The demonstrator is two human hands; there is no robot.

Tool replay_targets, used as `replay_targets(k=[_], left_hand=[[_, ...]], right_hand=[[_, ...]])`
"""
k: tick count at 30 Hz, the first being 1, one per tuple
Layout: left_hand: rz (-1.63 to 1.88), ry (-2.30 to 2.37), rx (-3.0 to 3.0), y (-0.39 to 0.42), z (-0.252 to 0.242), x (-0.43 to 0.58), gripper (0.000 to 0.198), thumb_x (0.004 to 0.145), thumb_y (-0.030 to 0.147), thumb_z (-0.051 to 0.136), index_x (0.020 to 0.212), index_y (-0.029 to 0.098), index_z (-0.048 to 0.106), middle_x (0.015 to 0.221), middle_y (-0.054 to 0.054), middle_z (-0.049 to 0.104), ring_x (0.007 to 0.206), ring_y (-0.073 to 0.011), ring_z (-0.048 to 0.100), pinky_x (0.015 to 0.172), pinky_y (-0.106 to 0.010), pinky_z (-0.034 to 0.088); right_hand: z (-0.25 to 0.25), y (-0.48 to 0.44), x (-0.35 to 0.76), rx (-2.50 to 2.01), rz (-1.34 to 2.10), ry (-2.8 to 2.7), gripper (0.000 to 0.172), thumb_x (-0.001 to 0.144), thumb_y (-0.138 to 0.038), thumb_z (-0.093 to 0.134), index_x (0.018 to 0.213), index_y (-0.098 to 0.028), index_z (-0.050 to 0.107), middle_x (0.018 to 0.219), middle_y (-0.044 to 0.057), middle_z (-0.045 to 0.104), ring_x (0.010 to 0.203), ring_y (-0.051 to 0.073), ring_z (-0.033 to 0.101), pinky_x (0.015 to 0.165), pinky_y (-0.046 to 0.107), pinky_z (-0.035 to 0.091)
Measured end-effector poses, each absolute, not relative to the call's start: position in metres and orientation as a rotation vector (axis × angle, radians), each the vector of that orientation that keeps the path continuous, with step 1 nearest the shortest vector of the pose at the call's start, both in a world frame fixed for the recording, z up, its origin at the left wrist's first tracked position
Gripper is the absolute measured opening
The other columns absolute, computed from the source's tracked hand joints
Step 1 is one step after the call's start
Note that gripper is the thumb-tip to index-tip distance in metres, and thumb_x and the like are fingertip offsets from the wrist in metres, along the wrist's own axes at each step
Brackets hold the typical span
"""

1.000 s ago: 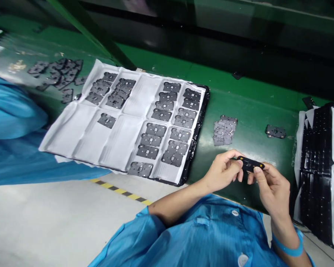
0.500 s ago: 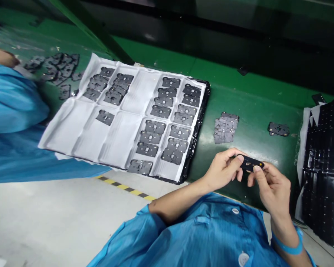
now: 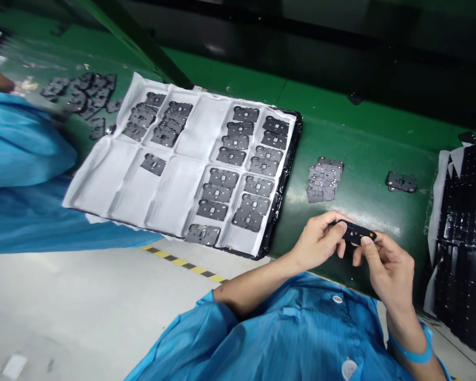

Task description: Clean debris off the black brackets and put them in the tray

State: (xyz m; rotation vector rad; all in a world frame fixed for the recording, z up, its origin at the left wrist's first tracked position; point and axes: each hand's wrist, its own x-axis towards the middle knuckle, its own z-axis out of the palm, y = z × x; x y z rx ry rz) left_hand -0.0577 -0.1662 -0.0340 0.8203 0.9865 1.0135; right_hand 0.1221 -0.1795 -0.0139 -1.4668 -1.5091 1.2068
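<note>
Between my two hands is a flat black plate (image 3: 356, 233) with small cut-outs and a yellow spot near its right end. My left hand (image 3: 321, 238) pinches its left end, thumb on top. My right hand (image 3: 384, 262) grips the right end the same way; the fingers beneath are partly hidden. Beyond my hands, a small overlapping pile of similar dark plates (image 3: 324, 180) lies on the green table (image 3: 365, 153). Farther right rest a few more plates (image 3: 402, 182), stacked.
Left of my hands lies a white-lined compartment tray (image 3: 170, 188) with rows of plates. Black trays (image 3: 462, 238) stand at the right edge. A co-worker's blue sleeve (image 3: 21, 143) is at the left, near a loose heap of plates (image 3: 89, 95). A green post (image 3: 138, 42) rises behind the tray.
My view has shifted slightly, so the tray and table things appear a little displaced. Both hands keep the same grip on the plate. The co-worker's arm has moved slightly.
</note>
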Motion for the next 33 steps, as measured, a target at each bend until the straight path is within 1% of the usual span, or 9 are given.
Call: replay_targets(k=[4, 7, 8, 10, 12, 16, 20, 28, 33], left_hand=[[1.047, 1.008, 0.794, -0.164, -0.031, -0.058, 0.030, 0.099, 0.044, 0.067, 0.096, 0.014, 0.070, 0.055, 0.005, 0.059, 0.043, -0.0083, 0.058, 0.047, -0.018, 0.041], [1.025, 1.032, 0.736, -0.162, -0.027, -0.059, 0.029, 0.097, 0.042, 0.066, 0.089, 0.014, 0.070, 0.052, 0.005, 0.058, 0.039, -0.0080, 0.055, 0.044, -0.018, 0.037], [1.013, 1.041, 0.714, -0.162, -0.026, -0.059, 0.029, 0.096, 0.041, 0.066, 0.088, 0.014, 0.071, 0.052, 0.005, 0.058, 0.039, -0.0085, 0.056, 0.043, -0.018, 0.036], [0.996, 1.063, 0.686, -0.163, -0.024, -0.059, 0.030, 0.095, 0.042, 0.066, 0.087, 0.014, 0.071, 0.051, 0.004, 0.058, 0.040, -0.0098, 0.058, 0.042, -0.018, 0.035], [0.993, 1.082, 0.685, -0.164, -0.022, -0.058, 0.031, 0.094, 0.044, 0.068, 0.087, 0.014, 0.071, 0.052, 0.003, 0.060, 0.042, -0.0111, 0.060, 0.042, -0.019, 0.037], [1.013, 1.068, 0.712, -0.170, -0.022, -0.055, 0.034, 0.095, 0.048, 0.069, 0.090, 0.014, 0.070, 0.056, 0.002, 0.063, 0.043, -0.0117, 0.062, 0.043, -0.020, 0.042], [1.041, 1.036, 0.752, -0.174, -0.022, -0.053, 0.037, 0.099, 0.051, 0.067, 0.095, 0.014, 0.071, 0.059, 0.002, 0.064, 0.047, -0.0122, 0.065, 0.045, -0.020, 0.046], [1.122, 0.998, 0.850, -0.177, -0.022, -0.055, 0.043, 0.102, 0.056, 0.067, 0.096, 0.013, 0.073, 0.082, -0.001, 0.065, 0.051, -0.0077, 0.064, 0.046, -0.019, 0.046], [1.126, 0.968, 0.889, -0.180, -0.020, -0.057, 0.041, 0.104, 0.052, 0.067, 0.093, 0.013, 0.075, 0.083, -0.001, 0.064, 0.052, -0.0073, 0.065, 0.047, -0.019, 0.046]], right_hand=[[-0.013, -0.180, 0.122, -1.444, 1.174, -1.563, 0.026, 0.108, -0.041, 0.065, 0.092, -0.021, 0.069, 0.063, -0.002, 0.068, 0.052, 0.013, 0.062, 0.055, 0.024, 0.051], [-0.012, -0.180, 0.121, -1.417, 1.149, -1.611, 0.027, 0.108, -0.039, 0.064, 0.090, -0.021, 0.069, 0.064, -0.002, 0.065, 0.053, 0.013, 0.060, 0.055, 0.024, 0.050], [-0.012, -0.181, 0.121, -1.413, 1.153, -1.607, 0.024, 0.108, -0.039, 0.064, 0.093, -0.021, 0.070, 0.065, -0.002, 0.064, 0.054, 0.013, 0.061, 0.055, 0.024, 0.050], [-0.012, -0.183, 0.120, -1.427, 1.172, -1.549, 0.019, 0.108, -0.038, 0.065, 0.110, -0.020, 0.073, 0.067, -0.002, 0.065, 0.055, 0.014, 0.062, 0.054, 0.025, 0.050], [-0.014, -0.185, 0.119, -1.457, 1.181, -1.460, 0.023, 0.107, -0.037, 0.066, 0.122, -0.020, 0.071, 0.068, -0.002, 0.065, 0.055, 0.014, 0.062, 0.051, 0.025, 0.049], [-0.016, -0.187, 0.115, -1.488, 1.131, -1.363, 0.018, 0.105, -0.035, 0.067, 0.111, -0.020, 0.074, 0.062, -0.004, 0.061, 0.049, 0.013, 0.057, 0.047, 0.023, 0.045], [-0.016, -0.184, 0.111, -1.484, 1.092, -1.269, 0.020, 0.103, -0.038, 0.068, 0.102, -0.020, 0.076, 0.057, -0.005, 0.057, 0.045, 0.012, 0.052, 0.044, 0.023, 0.042], [-0.018, -0.185, 0.112, -1.482, 1.136, -1.244, 0.023, 0.103, -0.041, 0.068, 0.101, -0.020, 0.078, 0.069, -0.001, 0.064, 0.053, 0.012, 0.055, 0.050, 0.024, 0.046], [-0.022, -0.185, 0.116, -1.444, 1.208, -1.189, 0.023, 0.103, -0.040, 0.070, 0.096, -0.020, 0.077, 0.070, -0.002, 0.063, 0.050, 0.009, 0.049, 0.046, 0.022, 0.039]])
